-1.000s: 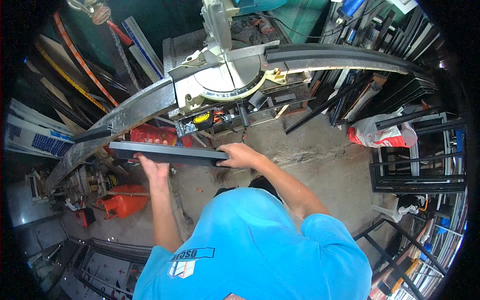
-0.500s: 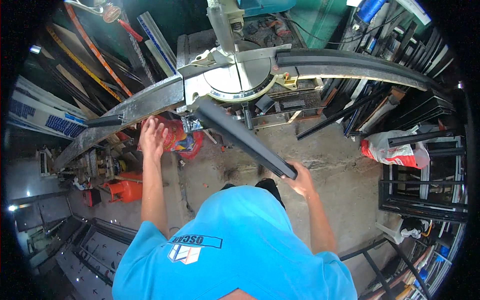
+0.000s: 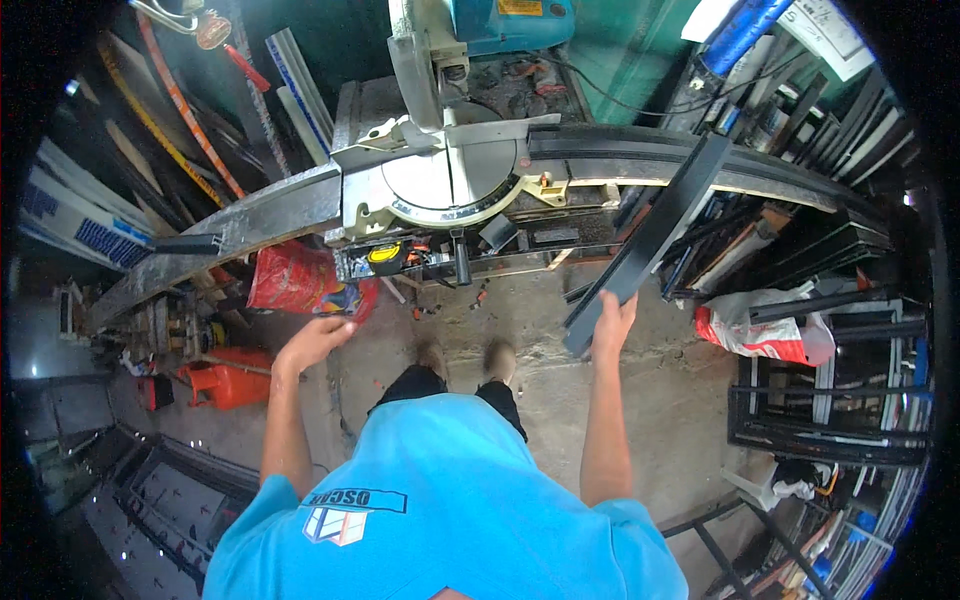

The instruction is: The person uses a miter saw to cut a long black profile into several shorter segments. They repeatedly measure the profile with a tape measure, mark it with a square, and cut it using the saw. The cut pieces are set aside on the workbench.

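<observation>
My right hand (image 3: 612, 325) grips a long dark grey metal profile (image 3: 655, 235) near its lower end. The bar slants up to the right, its far end over the right wing of the saw bench. My left hand (image 3: 315, 343) holds nothing; its fingers are loosely bent, beside a red plastic bag (image 3: 290, 280). Ahead of me stands a mitre saw with a round pale turntable (image 3: 425, 185) and a handle (image 3: 461, 258) at its front. Another dark profile (image 3: 600, 143) lies along the fence to the right of the turntable.
A short dark piece (image 3: 188, 244) rests on the bench's left wing (image 3: 270, 215). A yellow and black tape measure (image 3: 385, 256) sits under the saw. An orange gas cylinder (image 3: 230, 380) stands at left. Dark frames (image 3: 800, 410) and a white-red sack (image 3: 770, 325) are at right.
The held profile has swung from pointing up-left toward the saw to pointing up-right. My left hand has dropped lower, away from the bench's left wing.
</observation>
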Available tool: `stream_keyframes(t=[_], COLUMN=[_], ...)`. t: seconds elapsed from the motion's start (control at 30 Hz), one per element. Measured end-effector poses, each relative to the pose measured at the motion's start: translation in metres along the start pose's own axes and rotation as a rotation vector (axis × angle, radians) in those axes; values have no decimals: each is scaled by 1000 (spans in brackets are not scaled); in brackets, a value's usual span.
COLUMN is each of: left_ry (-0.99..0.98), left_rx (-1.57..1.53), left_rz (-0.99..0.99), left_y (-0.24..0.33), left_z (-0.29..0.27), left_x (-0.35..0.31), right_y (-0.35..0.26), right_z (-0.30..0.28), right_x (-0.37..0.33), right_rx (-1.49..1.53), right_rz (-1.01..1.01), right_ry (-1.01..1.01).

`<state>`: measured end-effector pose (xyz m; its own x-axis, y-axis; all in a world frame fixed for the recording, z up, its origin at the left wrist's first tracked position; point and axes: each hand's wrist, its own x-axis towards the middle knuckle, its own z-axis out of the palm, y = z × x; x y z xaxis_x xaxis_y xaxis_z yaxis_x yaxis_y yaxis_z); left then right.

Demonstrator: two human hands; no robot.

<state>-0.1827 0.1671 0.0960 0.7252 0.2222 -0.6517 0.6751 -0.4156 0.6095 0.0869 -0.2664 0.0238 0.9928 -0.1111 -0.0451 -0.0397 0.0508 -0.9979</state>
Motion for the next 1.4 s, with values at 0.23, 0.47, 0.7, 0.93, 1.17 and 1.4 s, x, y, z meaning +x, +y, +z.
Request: stream_keyframes(t=[0.23,0.47,0.7,0.93,1.17,1.4], left_ry=[128,175,231,220,244,756], left_rx=[-32,-159,-233,-290,-148,-362], left_rz=[-101,-58,-186,-213,-85,21], left_y=[-67,-135,-163,-146,-130,-125], left_z=[-8,-35,-52,-62,-66,-128], left_x=[-28,-21,-46,-49,-33,26], right_y=[-21,1,-25,-30,-30,12], right_z=[46,66,150,147,135,33], right_x=[126,277,248,256,261,265], right_rx=[92,-123,-508,-491,-215,-53], right_rz=[38,194,488,447,472,363], right_ry=[237,493,469,364,-44,30])
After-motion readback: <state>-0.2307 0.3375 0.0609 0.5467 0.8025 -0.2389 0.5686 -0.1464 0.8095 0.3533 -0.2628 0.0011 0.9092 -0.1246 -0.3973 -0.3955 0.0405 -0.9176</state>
